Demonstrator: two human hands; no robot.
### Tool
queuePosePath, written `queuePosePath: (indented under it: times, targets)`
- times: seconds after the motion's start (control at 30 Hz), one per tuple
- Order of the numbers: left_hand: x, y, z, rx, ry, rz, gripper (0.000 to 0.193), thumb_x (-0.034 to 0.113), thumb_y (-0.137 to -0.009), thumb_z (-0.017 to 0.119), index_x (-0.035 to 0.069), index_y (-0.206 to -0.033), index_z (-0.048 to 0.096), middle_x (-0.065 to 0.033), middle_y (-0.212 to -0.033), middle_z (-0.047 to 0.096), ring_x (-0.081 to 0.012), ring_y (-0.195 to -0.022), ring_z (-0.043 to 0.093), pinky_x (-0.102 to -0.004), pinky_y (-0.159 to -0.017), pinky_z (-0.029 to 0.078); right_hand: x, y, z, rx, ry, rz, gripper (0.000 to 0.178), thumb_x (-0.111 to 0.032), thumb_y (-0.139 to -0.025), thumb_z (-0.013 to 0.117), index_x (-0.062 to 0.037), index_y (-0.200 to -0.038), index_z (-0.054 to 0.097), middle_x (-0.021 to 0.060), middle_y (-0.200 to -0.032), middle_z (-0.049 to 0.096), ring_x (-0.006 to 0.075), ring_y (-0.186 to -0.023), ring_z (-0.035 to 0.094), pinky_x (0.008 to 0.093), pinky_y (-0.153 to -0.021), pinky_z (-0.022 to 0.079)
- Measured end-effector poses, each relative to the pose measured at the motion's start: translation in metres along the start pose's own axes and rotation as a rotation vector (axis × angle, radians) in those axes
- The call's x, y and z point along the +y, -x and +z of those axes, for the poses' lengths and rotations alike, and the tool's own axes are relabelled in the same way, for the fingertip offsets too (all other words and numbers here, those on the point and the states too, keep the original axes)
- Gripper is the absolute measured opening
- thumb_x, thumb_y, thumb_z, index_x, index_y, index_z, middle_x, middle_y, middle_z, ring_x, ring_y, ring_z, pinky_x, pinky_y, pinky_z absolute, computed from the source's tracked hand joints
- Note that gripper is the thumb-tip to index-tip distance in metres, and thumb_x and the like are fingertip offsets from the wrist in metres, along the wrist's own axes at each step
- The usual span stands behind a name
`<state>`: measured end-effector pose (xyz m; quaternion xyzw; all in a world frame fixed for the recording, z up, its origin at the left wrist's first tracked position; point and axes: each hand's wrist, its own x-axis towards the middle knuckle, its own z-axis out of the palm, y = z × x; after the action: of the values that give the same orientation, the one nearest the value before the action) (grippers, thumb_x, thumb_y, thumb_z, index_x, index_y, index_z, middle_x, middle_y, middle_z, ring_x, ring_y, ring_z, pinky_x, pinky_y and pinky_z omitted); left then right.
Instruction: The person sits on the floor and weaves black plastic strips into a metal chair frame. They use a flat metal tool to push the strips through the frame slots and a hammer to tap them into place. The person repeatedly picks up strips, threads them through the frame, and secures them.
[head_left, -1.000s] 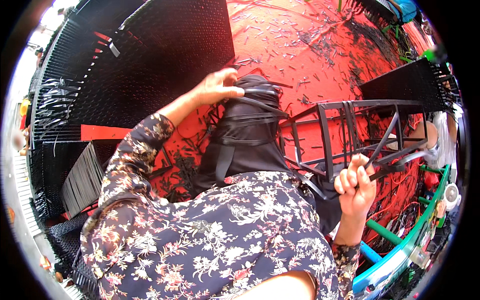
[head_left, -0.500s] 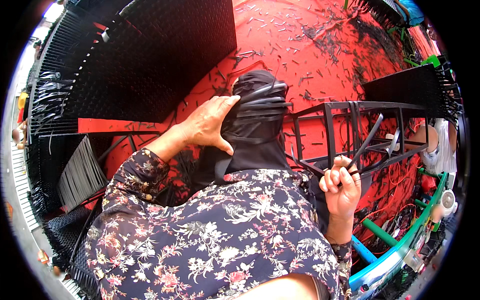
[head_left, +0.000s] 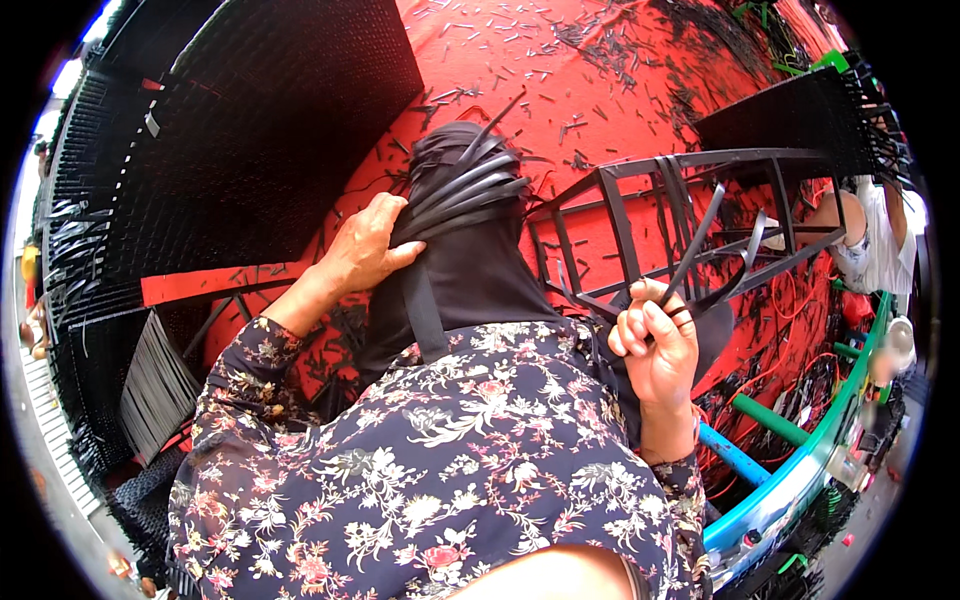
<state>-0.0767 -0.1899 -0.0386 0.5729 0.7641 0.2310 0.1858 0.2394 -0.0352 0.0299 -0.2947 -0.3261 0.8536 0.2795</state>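
Black floral shirt (head_left: 430, 470): nearest, across the lower centre of the frame.
Right hand (head_left: 657, 345): right of centre, fingers curled tight on a black strip (head_left: 696, 240) that slants upward from the fist.
Left hand (head_left: 362, 245): left of centre, thumb and fingers apart, at the left edge of the bundle.
Bundle (head_left: 468, 203): black strips across the dark-clad knee, upper centre, one end jutting up.
Framework (head_left: 615, 225): black bars, right of centre, with strips draped over the top.
Floor (head_left: 385, 150): red, scattered with black scraps.
Panel (head_left: 280, 130): black, woven, upper left.
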Motion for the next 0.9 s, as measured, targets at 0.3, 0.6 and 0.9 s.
queuePosePath:
  times: [0.3,0.6,0.9]
  targets:
    - [0.028,-0.018,-0.009,-0.152,-0.365,-0.063,0.028,0.021,-0.075,0.054,-0.003,-0.086,0.045,-0.0228,-0.083,0.056,-0.0405,-0.079,0.057,-0.0478,-0.070,0.046,0.007,0.002,-0.010,0.017,-0.012,-0.021,0.018,-0.009,-0.089,0.051,0.0007,-0.104,0.055,-0.0004,-0.063,0.042,0.0088,-0.052,0.039,0.0268,-0.052,0.037]
    - [-0.003,-0.072,-0.047,-0.204,0.523,-0.337,0.008,0.008,-0.077,0.054,0.001,-0.073,0.054,-0.0060,-0.061,0.057,-0.0139,-0.048,0.056,-0.0278,-0.048,0.046,0.011,-0.001,-0.024,-0.007,-0.064,-0.050,0.018,-0.014,-0.091,0.050,-0.0014,-0.104,0.055,-0.0016,-0.067,0.043,0.0077,-0.054,0.038,0.0257,-0.053,0.036]
    - [0.071,-0.125,-0.138,0.128,0.745,0.077,0.018,0.009,-0.082,0.058,0.007,-0.068,0.048,-0.0017,-0.054,0.046,-0.0091,-0.043,0.043,-0.0247,-0.040,0.034,-0.003,-0.046,0.004,-0.179,-0.171,0.002,0.027,-0.026,-0.093,0.050,-0.0036,-0.105,0.056,-0.0027,-0.069,0.040,0.0060,-0.055,0.036,0.0209,-0.048,0.029]
